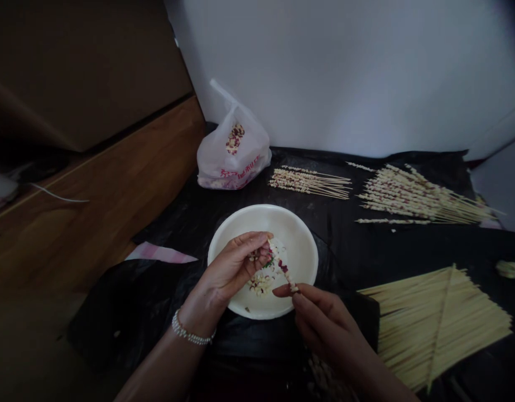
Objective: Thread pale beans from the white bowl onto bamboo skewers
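My right hand point(322, 312) is closed around a skewer point(284, 269) threaded with small white and dark red kernels, angled up and left over the white bowl point(304, 237). At the skewer's upper end, my left hand point(240, 259) has its thumb and fingertips pinched together, with several kernels showing in the curled fingers. Loose kernels point(260, 283) lie in the bottom of the bowl, partly hidden by my left hand. The skewer's lower part is concealed by my right hand.
Behind the bowl stands a plastic bag point(236, 159) of kernels. Finished-looking skewers lie in a small bundle point(309, 181) and a larger pile point(416, 195) at the right. Bare sticks point(420, 318) are spread at the front right. Black plastic sheeting point(336, 240) covers the surface; a white wall point(345, 72) rises behind.
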`<action>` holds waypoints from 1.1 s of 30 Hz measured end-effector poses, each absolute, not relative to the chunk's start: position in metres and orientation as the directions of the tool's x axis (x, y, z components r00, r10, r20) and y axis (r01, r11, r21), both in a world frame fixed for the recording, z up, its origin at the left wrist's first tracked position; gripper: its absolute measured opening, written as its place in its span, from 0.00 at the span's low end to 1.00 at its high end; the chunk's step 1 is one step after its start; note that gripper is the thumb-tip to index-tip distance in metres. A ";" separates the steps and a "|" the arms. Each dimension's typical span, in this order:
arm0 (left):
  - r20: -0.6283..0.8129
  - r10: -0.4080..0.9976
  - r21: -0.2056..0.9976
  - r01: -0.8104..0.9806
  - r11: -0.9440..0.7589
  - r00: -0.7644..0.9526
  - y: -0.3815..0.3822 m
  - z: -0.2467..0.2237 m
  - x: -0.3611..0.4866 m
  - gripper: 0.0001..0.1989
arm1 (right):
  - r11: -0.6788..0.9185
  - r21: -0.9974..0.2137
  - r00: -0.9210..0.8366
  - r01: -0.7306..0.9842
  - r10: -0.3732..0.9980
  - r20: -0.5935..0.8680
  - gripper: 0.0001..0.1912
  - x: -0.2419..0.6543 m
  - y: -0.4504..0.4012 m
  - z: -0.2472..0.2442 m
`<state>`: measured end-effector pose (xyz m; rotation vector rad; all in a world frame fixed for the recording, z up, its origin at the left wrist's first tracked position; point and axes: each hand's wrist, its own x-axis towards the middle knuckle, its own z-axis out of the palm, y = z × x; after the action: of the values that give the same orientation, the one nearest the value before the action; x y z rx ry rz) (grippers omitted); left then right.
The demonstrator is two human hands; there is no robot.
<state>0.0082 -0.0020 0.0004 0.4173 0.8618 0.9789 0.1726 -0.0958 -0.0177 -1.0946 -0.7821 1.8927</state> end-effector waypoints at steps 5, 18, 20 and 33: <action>-0.525 0.826 0.545 -0.665 0.510 0.203 0.003 0.002 0.012 0.07 | -0.477 -0.807 -0.299 -0.349 0.873 -0.386 0.18 0.173 -0.093 -0.018; -0.627 0.766 0.431 -0.755 0.494 0.143 0.009 0.004 0.011 0.16 | -0.501 -0.799 -0.294 -0.334 0.860 -0.416 0.17 0.174 -0.094 -0.019; -0.602 0.777 0.436 -0.738 0.515 0.185 0.007 0.004 0.011 0.17 | -0.506 -0.797 -0.294 -0.331 0.858 -0.422 0.17 0.174 -0.094 -0.019; -0.554 0.821 0.537 -0.695 0.478 0.137 0.001 0.008 0.014 0.13 | -0.519 -0.773 -0.305 -0.366 0.851 -0.427 0.16 0.173 -0.095 -0.024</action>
<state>0.0139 0.0006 0.0081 0.1637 0.9173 1.1044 0.1728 -0.0947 -0.0240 -1.0895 -0.7116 1.9141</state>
